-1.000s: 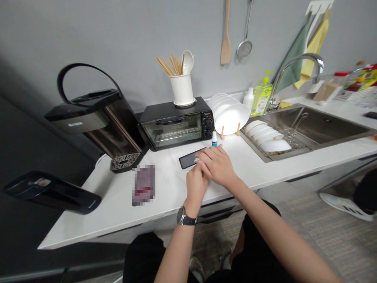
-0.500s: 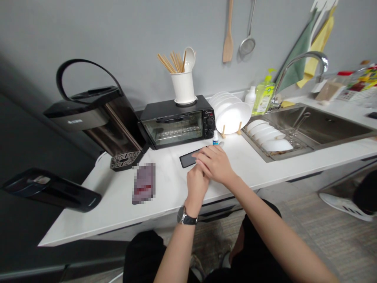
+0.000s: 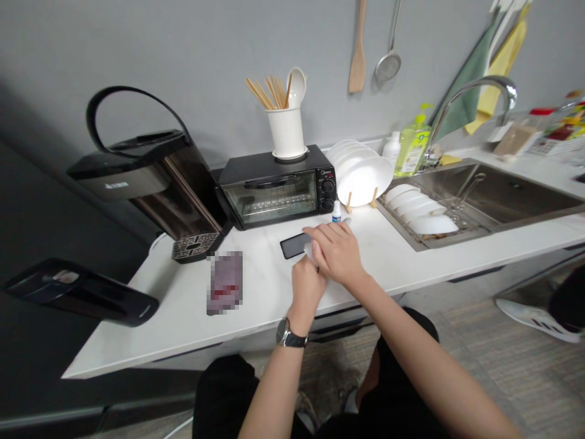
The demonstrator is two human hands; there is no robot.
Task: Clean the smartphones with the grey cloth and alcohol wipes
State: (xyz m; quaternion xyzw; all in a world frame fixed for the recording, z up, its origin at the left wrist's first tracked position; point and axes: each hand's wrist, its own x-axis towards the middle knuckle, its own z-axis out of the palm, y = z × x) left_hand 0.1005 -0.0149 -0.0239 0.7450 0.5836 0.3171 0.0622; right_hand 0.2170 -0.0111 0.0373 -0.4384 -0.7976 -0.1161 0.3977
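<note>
My left hand (image 3: 308, 281), with a black-strapped watch (image 3: 290, 336) at the wrist, is curled closed above the counter's front part. Over it lies my right hand (image 3: 337, 251), its fingers bent down against the left hand. Between the two a small pale, whitish piece (image 3: 308, 250) shows; its kind cannot be made out, and the fingers hide most of it. Just behind the hands a flat black smartphone-like slab (image 3: 292, 246) lies on the white counter (image 3: 262, 274). Beyond my right hand stands a small white bottle with a blue label (image 3: 337, 212).
A black toaster oven (image 3: 278, 195) carries a white utensil holder (image 3: 287, 131). To its right are racked plates (image 3: 363, 182) and a sink (image 3: 516, 189) with white bowls (image 3: 415, 210). On the left stand a dark drink machine (image 3: 173, 195), a black canister-like object (image 3: 82, 292) and a blurred-out purple item (image 3: 225, 283).
My right hand's fingers have drawn in slightly, and a pale piece now shows between the hands. The whole view has shifted a little; the objects on the counter stay in place.
</note>
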